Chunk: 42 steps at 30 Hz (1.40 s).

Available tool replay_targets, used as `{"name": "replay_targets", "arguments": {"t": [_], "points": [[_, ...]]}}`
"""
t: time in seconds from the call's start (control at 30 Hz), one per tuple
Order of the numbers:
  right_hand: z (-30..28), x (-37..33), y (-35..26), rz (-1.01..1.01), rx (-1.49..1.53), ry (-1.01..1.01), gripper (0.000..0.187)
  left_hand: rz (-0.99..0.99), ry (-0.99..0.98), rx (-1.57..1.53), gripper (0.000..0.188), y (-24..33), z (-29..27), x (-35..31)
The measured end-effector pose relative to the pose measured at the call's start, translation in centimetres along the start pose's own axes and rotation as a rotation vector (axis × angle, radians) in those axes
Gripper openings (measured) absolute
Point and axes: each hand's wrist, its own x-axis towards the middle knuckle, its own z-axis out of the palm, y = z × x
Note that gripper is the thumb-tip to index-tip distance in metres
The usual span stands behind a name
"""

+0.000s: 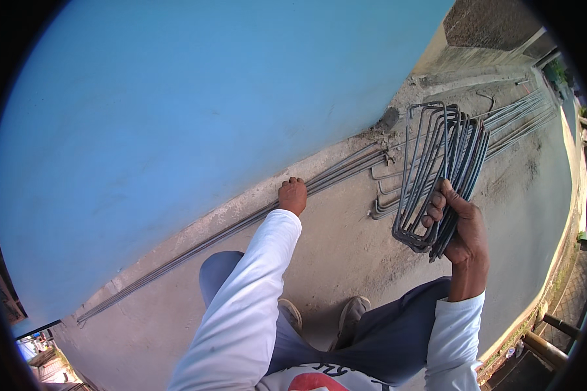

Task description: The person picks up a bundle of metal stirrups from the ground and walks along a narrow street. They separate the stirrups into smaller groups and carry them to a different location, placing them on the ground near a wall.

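Note:
My right hand point(461, 221) grips a bundle of bent rectangular rebar stirrups point(430, 176), its thumb and fingers wrapped round one long side. The stirrups are dark steel, nested in a stack and held up above the floor. On the other side, my left hand point(293, 196) reaches to the foot of the blue wall, fingers curled over the long thin steel rods point(228, 232) lying there. What its fingertips touch is hidden under the hand. Just left of the stirrups, several hooked rod ends point(386, 189) rest on the concrete.
The blue wall point(195, 117) rises along the left and far side. More long steel bars point(522, 120) stretch off to the far right over the concrete floor point(346, 221). My shoes point(352, 313) stand close below. Beyond the floor's right edge are bamboo poles point(545, 350).

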Motion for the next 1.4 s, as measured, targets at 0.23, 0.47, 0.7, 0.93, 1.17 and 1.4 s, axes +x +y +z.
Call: {"name": "replay_targets", "arguments": {"t": [0.23,0.47,0.7,0.93,1.17,1.4], "points": [[-1.1,0.4,-1.4,-0.148,-0.030,0.064,0.017,0.045,0.015,-0.045,0.029,0.0,-0.4,-1.7],[-0.2,-0.2,-1.4,-0.111,0.159,0.000,0.018,0.124,0.062,-0.133,0.031,3.4,-1.1,0.6],[-0.7,-1.4,-0.8,-0.048,0.135,-0.039,0.018,0.160,-0.093,-0.121,0.033,3.9,-2.4,2.1],[-0.5,-2.4,-0.5,-0.049,0.090,-0.052,0.019,0.116,0.042,-0.118,0.022,4.1,-1.1,2.4],[-1.2,-3.0,-0.2,-0.052,0.093,-0.053,0.019,0.052,0.058,-0.268,0.020,5.2,-1.4,2.0],[-2.3,-2.5,-0.3,-0.066,0.121,-0.050,0.016,0.037,-0.051,-0.295,0.028,6.5,-3.6,0.8]]}}
